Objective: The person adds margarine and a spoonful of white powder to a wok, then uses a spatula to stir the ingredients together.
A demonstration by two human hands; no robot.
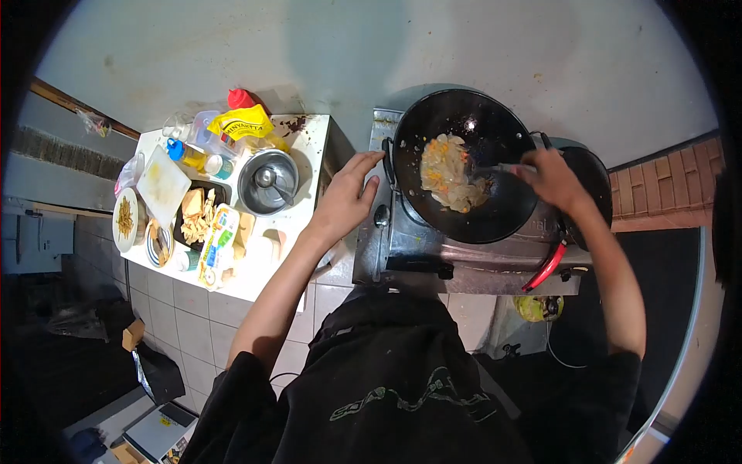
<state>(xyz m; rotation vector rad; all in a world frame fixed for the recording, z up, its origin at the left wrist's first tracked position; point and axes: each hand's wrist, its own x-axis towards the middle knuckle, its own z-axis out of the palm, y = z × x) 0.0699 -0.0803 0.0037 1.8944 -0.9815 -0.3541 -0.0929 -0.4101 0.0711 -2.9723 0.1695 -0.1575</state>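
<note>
A black wok sits on the stove with a pale, saucy stir-fry dotted with orange bits in its left half. My right hand is closed around the handle of a spatula, whose blade reaches into the food and is partly hidden by it. Beside the wok's left loop handle is my left hand, fingers stretched out and thumb apart. Its fingertips meet or nearly meet that handle; contact is hard to judge.
A metal spoon lies on the stove's left side. Right of the wok is a dark pan with a red handle. The white table at left carries a steel pot with a ladle, a yellow packet, a cutting board and bottles.
</note>
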